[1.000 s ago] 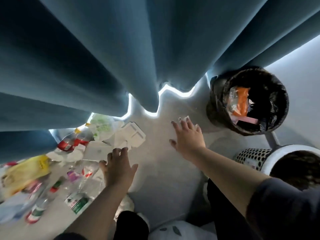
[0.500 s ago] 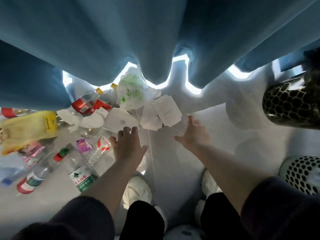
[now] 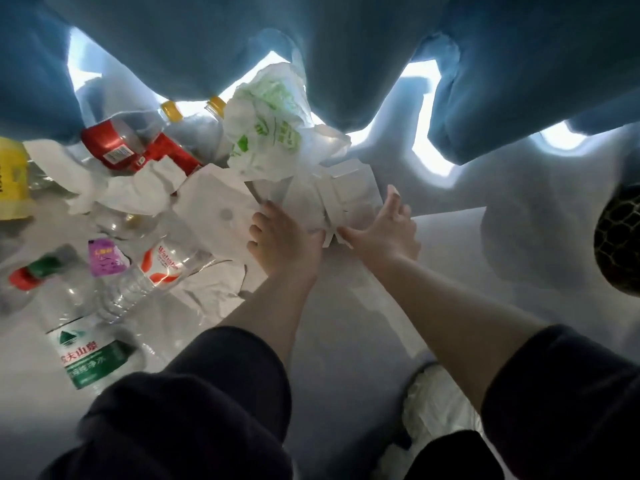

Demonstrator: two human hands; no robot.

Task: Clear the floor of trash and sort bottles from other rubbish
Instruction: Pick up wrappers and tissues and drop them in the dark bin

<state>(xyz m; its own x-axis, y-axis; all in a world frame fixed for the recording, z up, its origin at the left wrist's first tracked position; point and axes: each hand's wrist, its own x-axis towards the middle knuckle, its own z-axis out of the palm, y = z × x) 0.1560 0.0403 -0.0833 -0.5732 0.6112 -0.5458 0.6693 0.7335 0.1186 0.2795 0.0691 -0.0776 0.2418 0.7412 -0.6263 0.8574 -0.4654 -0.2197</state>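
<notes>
1. The left hand (image 3: pixel 284 244) is down on the white paper (image 3: pixel 214 209) with its fingers bent into the sheet. The tips are hidden, so I cannot tell whether it has hold of anything. The right hand (image 3: pixel 384 230) lies spread, thumb wide, touching the folded card (image 3: pixel 349 192) and gripping nothing
2. Paper, card and the plastic bag (image 3: pixel 266 129) overlap in one heap against the curtain (image 3: pixel 346 46). A loose two-handed scoop would likely shed sheets on the way to a bin, leaving rubbish on the floor (image 3: pixel 346 323)
3. Bottles are mixed into the same heap: the red-label bottle (image 3: pixel 114 147) sits just behind the paper, the clear bottle (image 3: pixel 162 265) touches its near edge, and the green-label bottle (image 3: pixel 86 355) lies nearer the knees. Dragging paper could roll one away or carry it in with the wrong sort
4. The bag reaches up to the curtain hem, so pulling it might snag the cloth or leave pieces hidden behind
5. The basket (image 3: pixel 620 247) is well apart to the right, at the frame edge, and a long carry raises the chance of drops
</notes>
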